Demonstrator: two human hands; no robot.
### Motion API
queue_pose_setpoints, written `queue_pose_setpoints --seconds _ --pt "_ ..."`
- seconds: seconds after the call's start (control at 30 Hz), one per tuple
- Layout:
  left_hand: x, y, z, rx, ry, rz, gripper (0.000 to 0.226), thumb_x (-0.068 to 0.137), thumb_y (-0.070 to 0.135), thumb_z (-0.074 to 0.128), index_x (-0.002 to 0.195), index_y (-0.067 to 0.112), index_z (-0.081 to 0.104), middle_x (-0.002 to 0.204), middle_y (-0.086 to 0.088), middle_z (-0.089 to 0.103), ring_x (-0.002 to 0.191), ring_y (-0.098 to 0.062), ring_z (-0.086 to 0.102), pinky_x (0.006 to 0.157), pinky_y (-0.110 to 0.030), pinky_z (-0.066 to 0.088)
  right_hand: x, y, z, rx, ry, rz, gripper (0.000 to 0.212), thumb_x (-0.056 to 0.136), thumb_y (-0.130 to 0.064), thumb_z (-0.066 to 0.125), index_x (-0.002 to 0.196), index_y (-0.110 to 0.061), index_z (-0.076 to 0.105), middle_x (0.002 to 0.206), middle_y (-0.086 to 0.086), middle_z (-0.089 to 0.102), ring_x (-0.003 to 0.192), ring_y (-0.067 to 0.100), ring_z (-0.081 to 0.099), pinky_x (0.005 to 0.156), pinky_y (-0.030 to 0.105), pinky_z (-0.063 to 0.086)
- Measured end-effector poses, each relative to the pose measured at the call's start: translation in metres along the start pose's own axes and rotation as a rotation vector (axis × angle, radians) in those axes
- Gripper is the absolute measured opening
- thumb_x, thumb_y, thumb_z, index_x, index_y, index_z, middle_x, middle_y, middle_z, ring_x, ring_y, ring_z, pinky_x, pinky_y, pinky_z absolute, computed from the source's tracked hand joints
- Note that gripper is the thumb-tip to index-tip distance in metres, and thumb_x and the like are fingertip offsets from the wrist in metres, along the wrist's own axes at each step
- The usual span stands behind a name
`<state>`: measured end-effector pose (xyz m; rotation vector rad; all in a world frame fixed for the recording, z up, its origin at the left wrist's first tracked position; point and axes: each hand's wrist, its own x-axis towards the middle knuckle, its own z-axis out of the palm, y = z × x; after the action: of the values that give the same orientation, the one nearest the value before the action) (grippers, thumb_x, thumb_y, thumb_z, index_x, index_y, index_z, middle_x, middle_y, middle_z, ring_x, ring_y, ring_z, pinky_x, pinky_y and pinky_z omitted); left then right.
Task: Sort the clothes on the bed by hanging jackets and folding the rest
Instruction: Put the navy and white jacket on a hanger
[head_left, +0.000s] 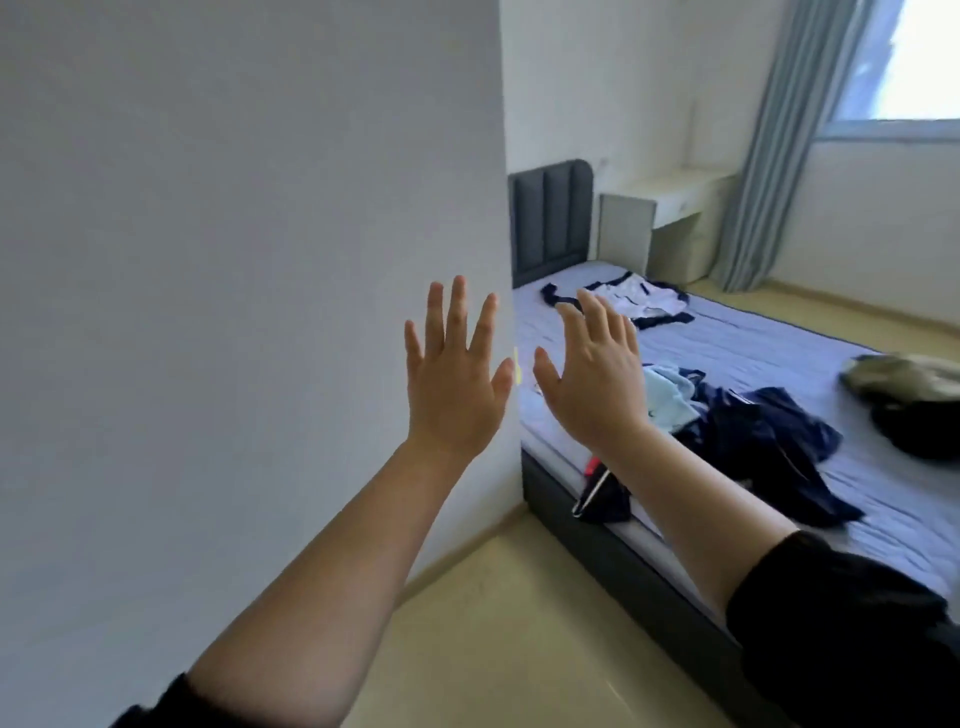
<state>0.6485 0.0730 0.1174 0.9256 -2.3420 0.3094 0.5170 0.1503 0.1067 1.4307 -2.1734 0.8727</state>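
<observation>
**Both hands raised and empty in front of a bed strewn with clothes**

Your left hand (457, 374) and right hand (592, 374) are held up side by side at the middle of the view. The backs face you, the fingers are spread and straight, and neither hand holds anything. The thumbs nearly meet but do not touch. Both forearms are bare, with a black sleeve (857, 623) pushed up on the right arm at 4 o'clock.

Behind your right hand lies the bed (753, 348), running from 1 o'clock to 4 o'clock under a pale lilac cover. The clothes are scattered on it:
- A white and navy garment (639, 304) lies at 1 o'clock, near the grey headboard (550, 218).
- A light blue garment (670, 395) lies just right of your right wrist.
- A crumpled dark navy garment (769, 441) touches it at 3 o'clock.
- An olive and black garment (909, 395) lies further out, at the right edge.
- A dark piece with red and white trim (602, 493) hangs over the near edge of the bed, below your right wrist.

A plain white wall (234, 260) fills everything from 7 to 12 o'clock. At 2 o'clock stand a pale desk (670, 208), a blue curtain (774, 156) and a bright window (914, 57).
</observation>
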Motion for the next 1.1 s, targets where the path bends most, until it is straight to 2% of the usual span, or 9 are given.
queue_pose_setpoints --seconds 0.1,0.23,0.43,0.67,0.9,1.1 --pt "0.041 0.086 0.043 -0.152 -0.007 0.088 0.066 0.096 0.049 0.036 0.153 0.022 0.016 0.161 -0.009 0.003 0.148 -0.029 -0.002 0.114 -0.048 -0.003 -0.002 0.097 -0.021 -0.104 -0.013 0.187 0.059 0.094 -0.045 0.040 0.140 -0.009 0.036 0.151 0.012 0.030 0.142 0.029 0.022 0.118 0.047 0.016" --pt "0.085 0.191 0.095 -0.306 -0.046 0.248 0.065 0.096 0.040 0.044 0.152 0.020 0.017 0.161 -0.010 0.002 0.148 -0.030 -0.003 0.115 -0.053 0.002 -0.013 0.215 -0.058 -0.234 0.017 0.399 0.058 0.094 -0.043 0.043 0.140 -0.008 0.037 0.150 0.012 0.032 0.141 0.028 0.023 0.117 0.047 0.014" --pt "0.131 0.353 0.159 -0.470 -0.148 0.462 0.069 0.097 0.045 0.038 0.153 0.025 0.003 0.160 -0.007 -0.009 0.147 -0.028 -0.013 0.114 -0.053 -0.004 -0.034 0.352 -0.116 -0.465 0.069 0.639 0.053 0.093 -0.039 0.047 0.135 -0.007 0.043 0.148 0.016 0.035 0.138 0.032 0.028 0.114 0.047 0.018" --pt "0.174 0.533 0.183 -0.578 -0.188 0.745 0.069 0.098 0.051 0.029 0.152 0.028 -0.007 0.159 -0.004 -0.017 0.145 -0.026 -0.020 0.114 -0.052 -0.007 -0.057 0.477 -0.191 -0.634 0.148 0.876 0.055 0.096 -0.039 0.042 0.141 -0.008 0.038 0.152 0.016 0.031 0.141 0.030 0.024 0.116 0.048 0.014" --pt "0.177 0.710 0.190 -0.665 -0.224 0.886 0.070 0.097 0.050 0.030 0.152 0.029 -0.008 0.159 -0.004 -0.018 0.145 -0.027 -0.021 0.115 -0.055 -0.003 -0.105 0.602 -0.268 -0.744 0.184 0.995 0.054 0.097 -0.040 0.038 0.139 -0.006 0.040 0.150 0.017 0.034 0.140 0.031 0.026 0.114 0.048 0.018" --pt "0.177 0.862 0.208 -0.698 -0.269 0.836 0.069 0.098 0.050 0.027 0.151 0.029 -0.011 0.158 -0.004 -0.021 0.144 -0.026 -0.024 0.114 -0.055 -0.004 -0.133 0.737 -0.327 -0.710 0.124 1.002 0.055 0.098 -0.041 0.035 0.141 -0.007 0.037 0.151 0.016 0.032 0.141 0.030 0.025 0.116 0.044 0.019"
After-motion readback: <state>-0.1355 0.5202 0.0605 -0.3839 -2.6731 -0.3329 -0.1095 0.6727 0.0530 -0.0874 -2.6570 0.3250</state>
